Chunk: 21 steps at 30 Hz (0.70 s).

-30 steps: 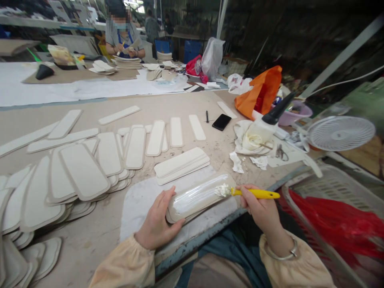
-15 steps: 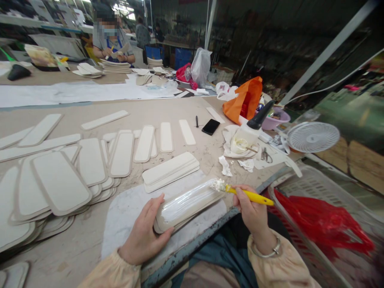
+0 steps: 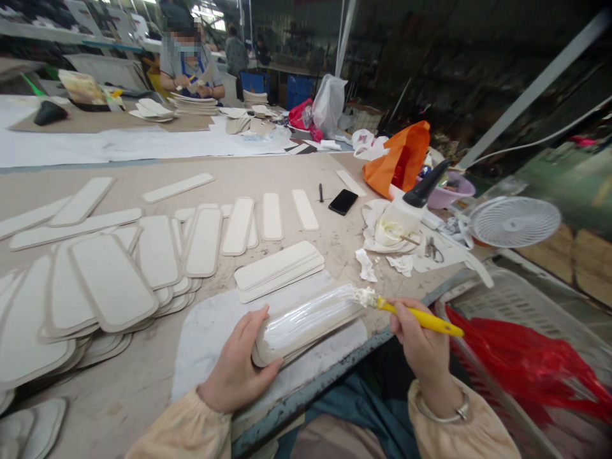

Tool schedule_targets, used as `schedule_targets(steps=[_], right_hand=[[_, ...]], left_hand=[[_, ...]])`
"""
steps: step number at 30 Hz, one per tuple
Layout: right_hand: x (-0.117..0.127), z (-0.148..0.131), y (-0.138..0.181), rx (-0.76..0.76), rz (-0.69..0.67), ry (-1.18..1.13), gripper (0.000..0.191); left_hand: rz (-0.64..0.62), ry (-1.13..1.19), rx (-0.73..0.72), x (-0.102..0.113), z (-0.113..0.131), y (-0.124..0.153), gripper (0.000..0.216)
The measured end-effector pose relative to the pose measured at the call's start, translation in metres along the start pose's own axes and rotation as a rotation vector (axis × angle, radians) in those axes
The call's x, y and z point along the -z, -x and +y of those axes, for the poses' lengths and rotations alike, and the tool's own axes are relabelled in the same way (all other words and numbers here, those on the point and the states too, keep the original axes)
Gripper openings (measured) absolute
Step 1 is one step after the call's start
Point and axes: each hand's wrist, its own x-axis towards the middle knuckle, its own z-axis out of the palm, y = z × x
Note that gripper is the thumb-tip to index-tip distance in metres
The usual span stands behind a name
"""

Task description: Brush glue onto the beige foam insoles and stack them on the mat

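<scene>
My right hand [image 3: 423, 338] is closed around the yellow handle of a brush [image 3: 421, 316]. White paste clings to its bristles, which are at the right end of the top panel in a small stack of long, rounded beige panels [image 3: 310, 319]. Glossy white streaks of wet paste run along that panel. At the stack's left end, my left hand [image 3: 243, 360] grips it between thumb and fingers. Under the stack lies a white sheet [image 3: 201, 338]. Just behind it rests another stack of pale panels [image 3: 280, 269].
Many white-faced panels [image 3: 115, 280] overlap across the left of the table. Toward the right are a phone [image 3: 343, 201], a white paste container [image 3: 401, 213], scissors [image 3: 434, 250], an orange bag [image 3: 401, 159] and a plastic crate [image 3: 507, 287]. A co-worker [image 3: 191, 70] sits across the table.
The brush has shifted slightly right, to the panel's right end. My left hand keeps its grip on the stack. The whole view has turned a little left.
</scene>
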Motion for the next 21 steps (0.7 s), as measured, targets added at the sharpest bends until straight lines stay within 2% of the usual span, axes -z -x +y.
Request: schedule_targets(steps=[3, 6, 9, 13, 21], right_hand=[[-0.014, -0.011, 0.011, -0.083, -0.084, -0.198, 0.021], [-0.037, -0.020, 0.027, -0.118, -0.197, -0.294, 0.021], [-0.059, -0.024, 0.044, -0.157, -0.345, -0.330, 0.022], [-0.079, -0.022, 0.058, -0.113, -0.506, -0.279, 0.023], [-0.099, -0.022, 0.065, -0.004, -0.548, -0.154, 0.022]], left_hand=[[-0.006, 0.038, 0.007, 0.000, 0.002, -0.001, 0.088], [-0.009, 0.063, 0.014, 0.001, 0.002, -0.001, 0.093], [-0.007, 0.075, 0.018, 0.001, 0.002, -0.001, 0.096], [0.016, 0.112, 0.011, 0.000, 0.003, -0.001, 0.098], [0.034, 0.118, 0.017, 0.000, 0.003, -0.002, 0.101]])
